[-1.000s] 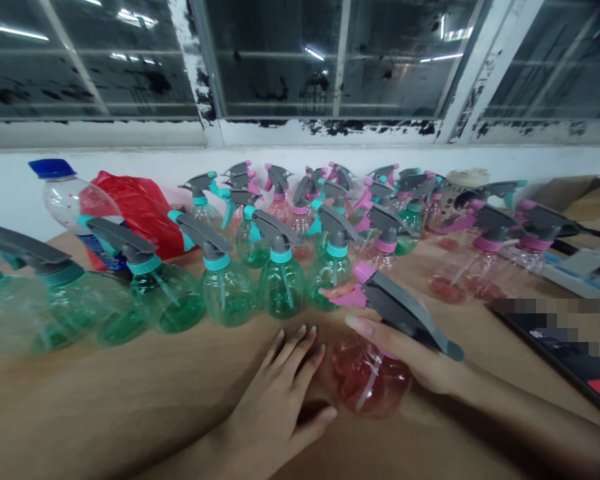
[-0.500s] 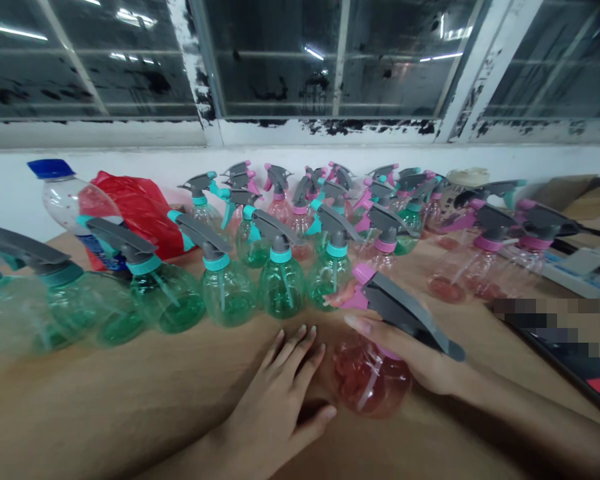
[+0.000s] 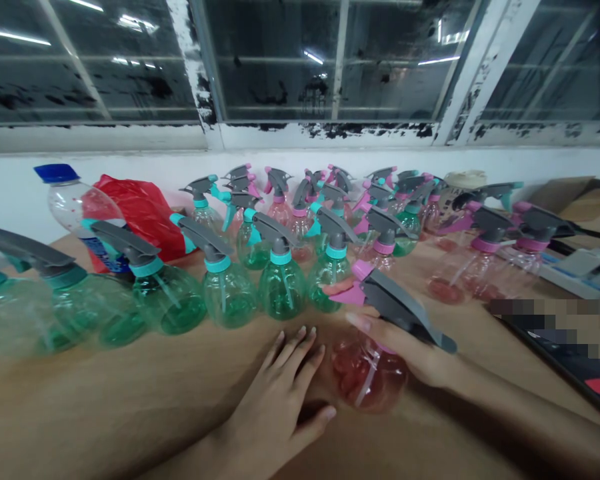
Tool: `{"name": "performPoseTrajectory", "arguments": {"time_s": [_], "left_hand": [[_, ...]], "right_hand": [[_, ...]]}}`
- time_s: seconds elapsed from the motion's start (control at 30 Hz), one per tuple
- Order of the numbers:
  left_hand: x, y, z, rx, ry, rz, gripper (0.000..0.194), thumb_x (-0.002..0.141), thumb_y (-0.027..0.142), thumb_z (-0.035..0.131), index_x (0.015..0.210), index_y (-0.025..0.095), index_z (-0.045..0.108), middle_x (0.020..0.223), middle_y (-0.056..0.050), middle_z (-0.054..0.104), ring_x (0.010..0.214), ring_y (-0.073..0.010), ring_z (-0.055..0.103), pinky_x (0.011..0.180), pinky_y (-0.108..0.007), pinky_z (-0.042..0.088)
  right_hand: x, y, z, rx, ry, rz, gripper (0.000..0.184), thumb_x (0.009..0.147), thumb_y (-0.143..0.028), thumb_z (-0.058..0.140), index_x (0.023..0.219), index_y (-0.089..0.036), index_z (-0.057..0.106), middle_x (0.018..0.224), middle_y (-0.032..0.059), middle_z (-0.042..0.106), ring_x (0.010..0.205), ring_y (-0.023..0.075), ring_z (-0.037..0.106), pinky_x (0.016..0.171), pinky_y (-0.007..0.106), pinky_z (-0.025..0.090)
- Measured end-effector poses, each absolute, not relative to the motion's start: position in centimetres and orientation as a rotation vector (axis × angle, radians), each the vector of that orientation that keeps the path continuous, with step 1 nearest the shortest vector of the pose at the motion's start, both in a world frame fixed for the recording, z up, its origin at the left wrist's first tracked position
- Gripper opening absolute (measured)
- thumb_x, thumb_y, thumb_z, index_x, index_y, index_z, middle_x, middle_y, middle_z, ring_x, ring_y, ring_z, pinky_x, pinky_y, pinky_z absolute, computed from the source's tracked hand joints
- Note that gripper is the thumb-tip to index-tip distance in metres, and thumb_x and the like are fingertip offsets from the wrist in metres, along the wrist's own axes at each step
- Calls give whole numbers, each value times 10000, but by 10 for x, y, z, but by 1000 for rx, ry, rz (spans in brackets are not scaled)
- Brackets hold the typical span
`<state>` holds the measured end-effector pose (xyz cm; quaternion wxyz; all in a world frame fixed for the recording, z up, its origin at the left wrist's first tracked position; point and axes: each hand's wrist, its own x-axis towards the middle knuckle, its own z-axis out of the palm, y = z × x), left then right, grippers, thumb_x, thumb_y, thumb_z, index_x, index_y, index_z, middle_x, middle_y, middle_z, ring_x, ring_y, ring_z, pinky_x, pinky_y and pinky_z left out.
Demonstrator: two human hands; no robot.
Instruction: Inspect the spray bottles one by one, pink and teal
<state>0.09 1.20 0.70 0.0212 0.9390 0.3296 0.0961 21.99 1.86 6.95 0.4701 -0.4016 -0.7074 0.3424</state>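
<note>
Head view: little change, so a steady hold: my right hand [image 3: 425, 353] grips the sprayer [image 3: 370, 383], finger at trigger [image 3: 349, 295]; left hand [image 3: 275, 400] lies spread.

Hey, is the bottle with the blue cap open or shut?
Shut: the blue cap sits over the mouth of the clear bottle.

Spray bottles [image 3: 373, 383] on table [image 3: 145, 393], wall [image 3: 10, 190] behind
</note>
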Motion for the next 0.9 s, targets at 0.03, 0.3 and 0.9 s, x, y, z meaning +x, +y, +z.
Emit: {"name": "performPoseTrajectory", "arguments": {"time_s": [0.03,0.3,0.9], "left_hand": [[1,12,7,2907,1021,290,609,934,504,471,1407,135,363,1491,-129,299,1364,-287,266,1086,-507,269],[1,11,8,2897,1010,300,609,932,494,483,1410,139,358,1491,-131,295,1362,-295,269,1076,-519,281],[2,13,8,2900,1005,291,606,936,509,467,1388,111,395,1474,-149,326,1351,-305,292,1071,-530,285]], "right_hand": [[219,18,70,-994,-1744,838,337,873,-388,548,1180,-277,634,830,18,732,764,199,696,751,344,562],[219,16,72,-1066,-1753,788,317,847,-422,567,1093,-256,676,865,23,723,785,204,688,727,331,579],[215,17,78,-998,-1778,765,267,829,-400,598,1046,-266,674,720,-1,663,743,200,649,741,363,540]]}}
